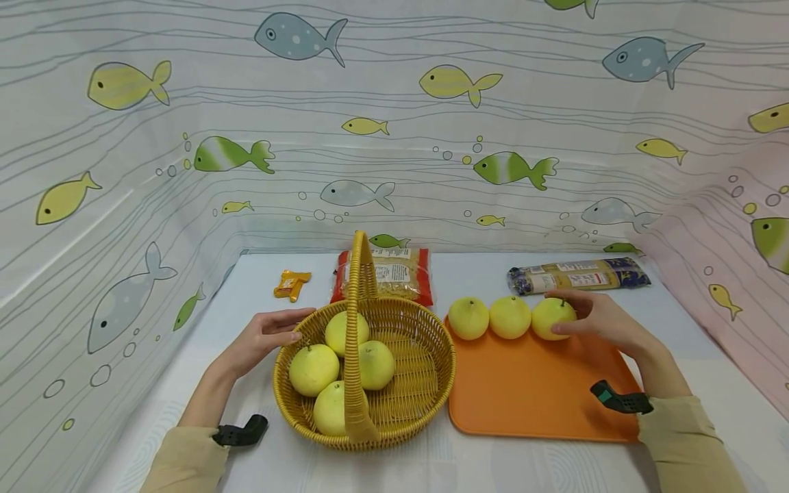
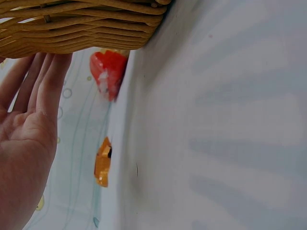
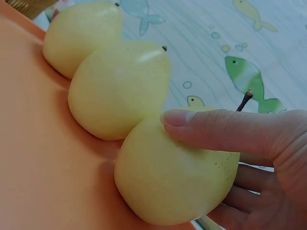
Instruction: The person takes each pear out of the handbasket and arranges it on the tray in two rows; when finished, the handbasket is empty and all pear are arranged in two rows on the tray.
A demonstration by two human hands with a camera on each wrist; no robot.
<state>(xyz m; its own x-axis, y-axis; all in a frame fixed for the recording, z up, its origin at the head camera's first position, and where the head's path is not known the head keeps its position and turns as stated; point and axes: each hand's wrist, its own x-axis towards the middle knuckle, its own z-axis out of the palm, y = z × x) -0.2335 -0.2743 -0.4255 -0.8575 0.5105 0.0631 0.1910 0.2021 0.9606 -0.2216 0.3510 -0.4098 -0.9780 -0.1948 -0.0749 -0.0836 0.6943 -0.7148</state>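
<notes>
My right hand (image 1: 600, 320) holds a pale yellow pear (image 1: 547, 322) at the right end of a row along the far edge of an orange tray (image 1: 530, 394). In the right wrist view the thumb lies across that pear (image 3: 168, 187), below its brown stem, with the other fingers behind it. Two more pears, the middle one (image 1: 510, 318) and the left one (image 1: 468, 319), complete the row. My left hand (image 1: 261, 339) is at the left rim of a wicker basket (image 1: 416, 383), its fingers fairly straight. Several pears (image 1: 314, 371) sit in the basket's left half.
The basket's tall handle (image 1: 353, 342) arches over its middle. Behind the basket lies a red-edged clear packet (image 1: 394, 270), with a small orange wrapped item (image 1: 292, 285) to its left. A long dark-ended packet (image 1: 579, 275) lies beyond the tray. Fish-printed sheeting surrounds the table.
</notes>
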